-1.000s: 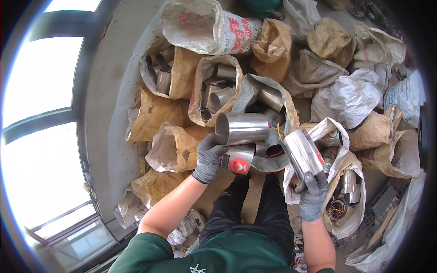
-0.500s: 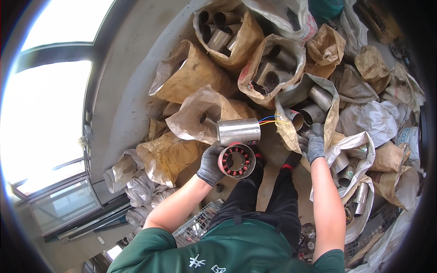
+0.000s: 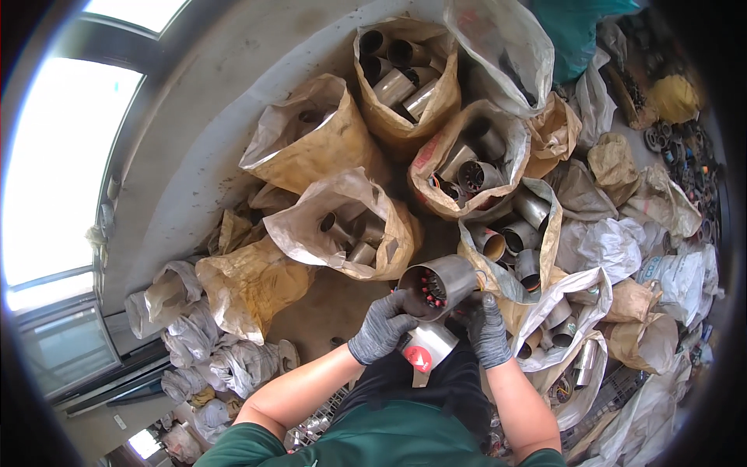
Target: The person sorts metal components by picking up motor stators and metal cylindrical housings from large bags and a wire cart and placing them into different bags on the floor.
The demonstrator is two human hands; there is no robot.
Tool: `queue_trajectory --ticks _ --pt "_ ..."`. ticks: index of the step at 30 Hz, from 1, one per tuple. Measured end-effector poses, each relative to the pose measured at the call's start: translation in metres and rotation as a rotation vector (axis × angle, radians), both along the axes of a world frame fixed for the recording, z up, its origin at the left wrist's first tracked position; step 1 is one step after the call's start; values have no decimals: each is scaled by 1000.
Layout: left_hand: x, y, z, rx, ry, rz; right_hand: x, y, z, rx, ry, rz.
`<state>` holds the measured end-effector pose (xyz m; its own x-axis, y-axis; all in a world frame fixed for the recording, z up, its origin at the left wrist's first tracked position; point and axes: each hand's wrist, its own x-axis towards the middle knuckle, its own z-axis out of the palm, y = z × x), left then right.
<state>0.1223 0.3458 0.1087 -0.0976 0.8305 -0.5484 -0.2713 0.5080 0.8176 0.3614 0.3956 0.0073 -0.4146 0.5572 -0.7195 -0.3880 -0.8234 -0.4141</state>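
Observation:
My left hand [image 3: 381, 328], in a grey knit glove, is closed on two metal-cased motor stators in front of my body. The upper stator [image 3: 455, 280] lies tilted, its open end showing red windings in a dark bore. Against its underside rests the lower stator [image 3: 440, 342], a shiny cylinder with a round red sticker [image 3: 419, 358]. My right hand [image 3: 489, 333], gloved alike, is at the right end of the upper stator, beside its thin coloured wires [image 3: 482, 278]. Its fingers curl in behind the casing, where what they grip is hidden.
Several open sacks of metal cylinders stand ahead, among them a near sack [image 3: 405, 257], a middle sack [image 3: 436, 206] and a right sack [image 3: 552, 241]. White sacks [image 3: 564, 307] crowd my right side. Crumpled bags [image 3: 241, 366] lie left, below a window [image 3: 74, 171]. Loose parts [image 3: 692, 163] litter the far right.
My right hand has come back from the right sack to the stators. The stators have moved right and down and been turned. My view has shifted too.

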Motion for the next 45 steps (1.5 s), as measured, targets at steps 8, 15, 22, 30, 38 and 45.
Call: queue_trajectory --ticks 8,15,22,30,38,45 --pt "27 64 -28 91 -51 -376 29 52 30 45 106 -157" --pt "92 130 -101 172 534 -139 145 42 57 353 -474 -579" --pt "130 170 -205 -79 507 -249 161 7 66 322 -585 -474" --pt "102 15 -58 29 132 -142 110 -19 90 559 -496 -69" --pt "65 -137 58 -17 -96 293 18 -44 107 510 -215 233" --pt "58 -265 61 10 -38 873 -82 -97 173 599 112 839"
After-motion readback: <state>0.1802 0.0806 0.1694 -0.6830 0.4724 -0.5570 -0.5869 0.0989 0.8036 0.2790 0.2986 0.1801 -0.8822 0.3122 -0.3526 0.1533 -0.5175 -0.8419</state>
